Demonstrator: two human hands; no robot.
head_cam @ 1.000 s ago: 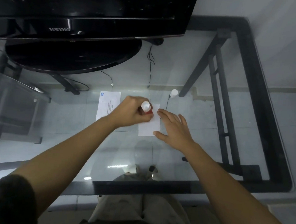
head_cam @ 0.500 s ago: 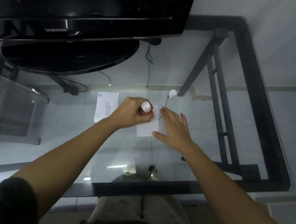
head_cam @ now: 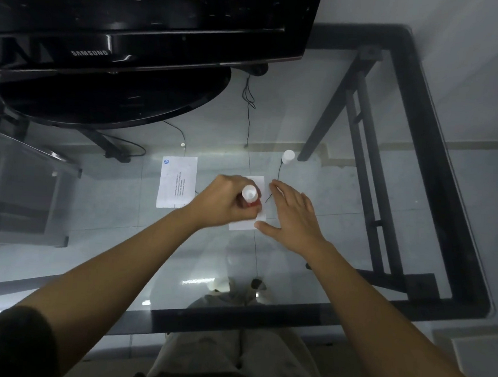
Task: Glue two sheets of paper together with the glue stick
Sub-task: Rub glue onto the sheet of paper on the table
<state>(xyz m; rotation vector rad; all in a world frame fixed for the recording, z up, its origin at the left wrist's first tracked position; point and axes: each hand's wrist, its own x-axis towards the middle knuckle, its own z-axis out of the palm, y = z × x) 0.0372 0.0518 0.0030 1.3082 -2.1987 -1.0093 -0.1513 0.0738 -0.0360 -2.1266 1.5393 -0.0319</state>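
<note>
My left hand (head_cam: 223, 201) is shut on a glue stick (head_cam: 250, 197) with a white end and a red body, held upright with its lower end on a small white sheet (head_cam: 258, 186) lying on the glass table. My right hand (head_cam: 294, 217) lies flat with fingers spread along the right edge of that sheet, thumb at its near corner. A second sheet (head_cam: 178, 181), printed with a blue logo and text, lies flat just left of my left hand. The glue stick's white cap (head_cam: 288, 156) stands on the glass beyond my right hand.
A black Samsung monitor (head_cam: 134, 41) on an oval base (head_cam: 110, 101) fills the far left of the glass table (head_cam: 307, 308). The table's black frame (head_cam: 436, 159) runs along the right and near edges. Thin cables (head_cam: 248, 101) trail behind the papers.
The glue stick in my left hand has shifted slightly toward me over the small sheet. My right hand stays flat beside the sheet.
</note>
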